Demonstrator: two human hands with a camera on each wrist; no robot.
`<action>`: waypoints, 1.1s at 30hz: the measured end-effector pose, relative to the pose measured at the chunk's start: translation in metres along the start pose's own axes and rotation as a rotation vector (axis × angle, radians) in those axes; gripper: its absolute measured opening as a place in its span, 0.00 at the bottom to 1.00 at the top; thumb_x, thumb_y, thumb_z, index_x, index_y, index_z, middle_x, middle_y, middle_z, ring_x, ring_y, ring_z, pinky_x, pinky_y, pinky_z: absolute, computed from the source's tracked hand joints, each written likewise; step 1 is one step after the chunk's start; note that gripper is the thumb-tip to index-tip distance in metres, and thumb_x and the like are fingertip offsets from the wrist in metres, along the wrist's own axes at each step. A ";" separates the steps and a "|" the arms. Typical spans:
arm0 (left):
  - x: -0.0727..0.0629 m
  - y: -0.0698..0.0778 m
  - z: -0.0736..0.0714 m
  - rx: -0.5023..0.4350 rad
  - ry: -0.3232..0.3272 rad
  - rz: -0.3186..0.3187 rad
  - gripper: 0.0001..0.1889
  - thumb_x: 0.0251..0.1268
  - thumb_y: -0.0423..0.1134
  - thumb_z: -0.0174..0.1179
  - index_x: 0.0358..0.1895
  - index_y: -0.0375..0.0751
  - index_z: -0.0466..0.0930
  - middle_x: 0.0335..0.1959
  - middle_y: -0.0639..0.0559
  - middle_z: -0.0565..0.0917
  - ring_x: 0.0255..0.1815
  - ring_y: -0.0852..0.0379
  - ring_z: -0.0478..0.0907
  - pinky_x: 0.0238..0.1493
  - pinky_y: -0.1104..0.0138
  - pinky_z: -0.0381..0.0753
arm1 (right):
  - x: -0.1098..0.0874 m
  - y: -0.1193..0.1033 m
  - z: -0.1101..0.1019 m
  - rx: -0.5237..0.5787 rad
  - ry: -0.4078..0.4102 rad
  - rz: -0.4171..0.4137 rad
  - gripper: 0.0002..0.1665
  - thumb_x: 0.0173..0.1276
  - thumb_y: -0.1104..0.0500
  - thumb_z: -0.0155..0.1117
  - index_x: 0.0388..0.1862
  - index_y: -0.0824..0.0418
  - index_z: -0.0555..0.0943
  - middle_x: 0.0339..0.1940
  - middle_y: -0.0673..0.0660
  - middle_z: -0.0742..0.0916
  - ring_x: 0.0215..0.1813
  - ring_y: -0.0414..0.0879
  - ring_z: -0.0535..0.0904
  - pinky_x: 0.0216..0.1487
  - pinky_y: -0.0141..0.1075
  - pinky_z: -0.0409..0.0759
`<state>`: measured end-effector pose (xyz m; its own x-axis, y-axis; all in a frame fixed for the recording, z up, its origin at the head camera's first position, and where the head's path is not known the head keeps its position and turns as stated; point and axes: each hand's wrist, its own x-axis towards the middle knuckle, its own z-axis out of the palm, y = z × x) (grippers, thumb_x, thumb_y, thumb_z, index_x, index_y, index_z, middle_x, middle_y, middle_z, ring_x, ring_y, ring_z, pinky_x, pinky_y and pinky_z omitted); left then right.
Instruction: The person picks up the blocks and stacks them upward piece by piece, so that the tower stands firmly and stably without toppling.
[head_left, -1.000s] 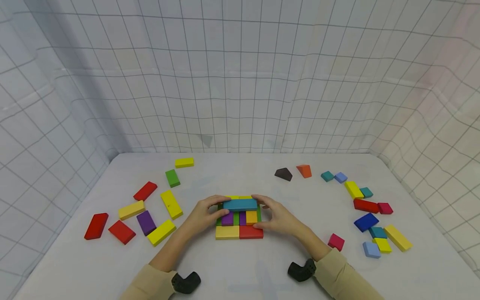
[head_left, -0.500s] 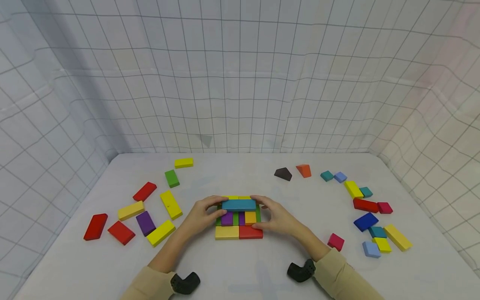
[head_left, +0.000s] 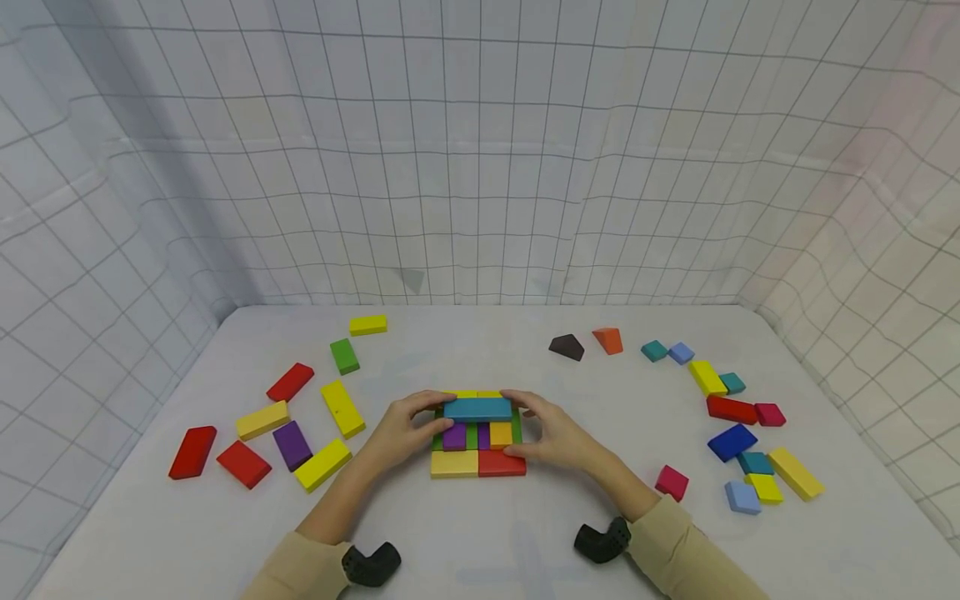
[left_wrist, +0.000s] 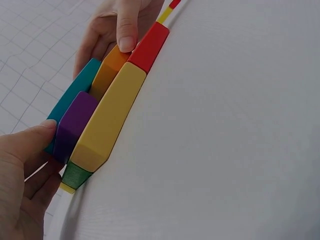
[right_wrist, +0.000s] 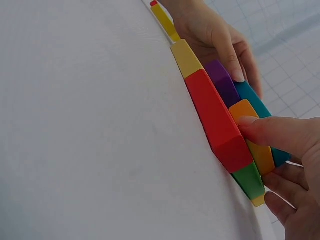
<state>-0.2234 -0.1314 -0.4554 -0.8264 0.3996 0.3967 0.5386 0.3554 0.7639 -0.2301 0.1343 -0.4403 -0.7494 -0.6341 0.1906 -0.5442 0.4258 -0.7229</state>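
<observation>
A low stack of coloured blocks stands mid-table. Its base shows a pale yellow block (head_left: pixel 454 465) and a red block (head_left: pixel 502 463) in front, with green ends. Above them lie a purple block (left_wrist: pixel 75 120) and an orange block (right_wrist: pixel 252 132), and a long teal block (head_left: pixel 477 409) lies across the back. My left hand (head_left: pixel 405 429) holds the teal block's left end, thumb beside the purple block. From the right, my right hand (head_left: pixel 558 432) grips the orange block, its thumb on the front and its index finger reaching the teal block's far right corner.
Loose red, yellow, purple and green blocks, one a purple block (head_left: pixel 292 445), lie to the left. At the right are several more, including a dark blue block (head_left: pixel 732 443) and a crimson cube (head_left: pixel 672 482). A dark block (head_left: pixel 567 347) and an orange wedge (head_left: pixel 609 340) lie behind.
</observation>
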 end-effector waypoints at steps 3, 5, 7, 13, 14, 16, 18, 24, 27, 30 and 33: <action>0.000 -0.002 0.000 -0.020 -0.001 -0.006 0.17 0.58 0.34 0.61 0.52 0.37 0.77 0.49 0.46 0.80 0.49 0.53 0.76 0.53 0.54 0.74 | 0.000 0.000 0.000 -0.001 0.000 -0.007 0.42 0.55 0.57 0.70 0.66 0.64 0.62 0.64 0.56 0.71 0.61 0.48 0.68 0.58 0.42 0.71; 0.000 -0.002 -0.001 -0.028 -0.004 -0.010 0.17 0.58 0.34 0.61 0.52 0.38 0.77 0.50 0.46 0.80 0.49 0.53 0.76 0.53 0.55 0.74 | 0.000 0.000 0.000 -0.001 -0.001 -0.008 0.42 0.55 0.57 0.70 0.66 0.64 0.62 0.64 0.56 0.71 0.61 0.48 0.68 0.58 0.42 0.71; 0.000 -0.002 -0.001 -0.034 -0.013 -0.008 0.18 0.58 0.34 0.61 0.53 0.37 0.76 0.51 0.45 0.79 0.50 0.52 0.76 0.54 0.55 0.73 | 0.000 0.001 0.000 0.000 -0.002 -0.008 0.42 0.54 0.57 0.70 0.66 0.64 0.62 0.64 0.56 0.71 0.61 0.48 0.68 0.58 0.42 0.71; -0.006 0.005 -0.026 0.026 0.028 -0.047 0.21 0.62 0.33 0.57 0.59 0.37 0.70 0.57 0.44 0.75 0.57 0.48 0.70 0.59 0.50 0.67 | 0.000 0.001 0.001 0.006 -0.004 -0.016 0.42 0.55 0.57 0.70 0.66 0.64 0.62 0.64 0.57 0.71 0.61 0.48 0.68 0.58 0.43 0.71; -0.008 0.005 -0.035 0.063 0.050 -0.067 0.21 0.62 0.33 0.58 0.59 0.37 0.70 0.57 0.44 0.74 0.58 0.47 0.69 0.59 0.49 0.66 | 0.000 0.001 0.001 0.005 -0.004 -0.017 0.42 0.55 0.57 0.70 0.66 0.64 0.62 0.64 0.57 0.71 0.61 0.48 0.68 0.58 0.43 0.71; -0.013 0.003 -0.053 0.145 0.087 -0.105 0.22 0.60 0.32 0.58 0.59 0.38 0.70 0.58 0.42 0.73 0.60 0.44 0.67 0.60 0.47 0.64 | 0.000 0.001 0.001 0.003 -0.002 -0.018 0.42 0.55 0.57 0.70 0.66 0.64 0.62 0.64 0.57 0.71 0.61 0.48 0.68 0.58 0.43 0.72; -0.021 -0.003 -0.072 0.230 0.079 -0.172 0.22 0.60 0.31 0.58 0.59 0.39 0.70 0.59 0.41 0.71 0.62 0.42 0.64 0.60 0.44 0.61 | 0.000 0.001 0.001 0.003 -0.001 -0.011 0.42 0.54 0.57 0.70 0.66 0.63 0.62 0.64 0.56 0.71 0.61 0.48 0.68 0.58 0.43 0.71; -0.042 -0.030 -0.108 0.326 -0.020 -0.282 0.28 0.50 0.23 0.51 0.59 0.36 0.69 0.62 0.36 0.67 0.64 0.36 0.57 0.60 0.38 0.55 | -0.001 0.002 0.000 0.002 -0.001 -0.024 0.42 0.54 0.58 0.70 0.66 0.64 0.62 0.64 0.57 0.71 0.61 0.49 0.68 0.57 0.44 0.72; -0.047 -0.038 -0.114 0.324 -0.017 -0.258 0.29 0.46 0.21 0.50 0.58 0.33 0.70 0.62 0.36 0.67 0.64 0.36 0.58 0.59 0.38 0.55 | -0.001 0.002 0.000 0.006 -0.006 -0.025 0.42 0.54 0.58 0.70 0.66 0.64 0.62 0.64 0.57 0.71 0.61 0.48 0.68 0.57 0.43 0.72; -0.048 -0.042 -0.115 0.346 -0.017 -0.245 0.27 0.47 0.21 0.51 0.57 0.32 0.71 0.60 0.36 0.68 0.62 0.36 0.59 0.59 0.38 0.56 | -0.001 0.001 0.000 0.010 -0.009 -0.019 0.42 0.55 0.57 0.70 0.66 0.63 0.62 0.64 0.56 0.71 0.61 0.48 0.68 0.58 0.43 0.71; -0.048 -0.042 -0.116 0.356 -0.011 -0.264 0.24 0.51 0.23 0.54 0.55 0.32 0.73 0.56 0.37 0.69 0.58 0.37 0.63 0.59 0.40 0.59 | 0.000 0.001 -0.001 0.011 -0.011 -0.010 0.42 0.54 0.57 0.70 0.66 0.63 0.62 0.64 0.56 0.71 0.61 0.47 0.68 0.58 0.42 0.71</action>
<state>-0.2251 -0.2635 -0.4475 -0.9424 0.2643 0.2048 0.3340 0.7144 0.6149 -0.2304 0.1351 -0.4405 -0.7395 -0.6457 0.1904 -0.5475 0.4122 -0.7283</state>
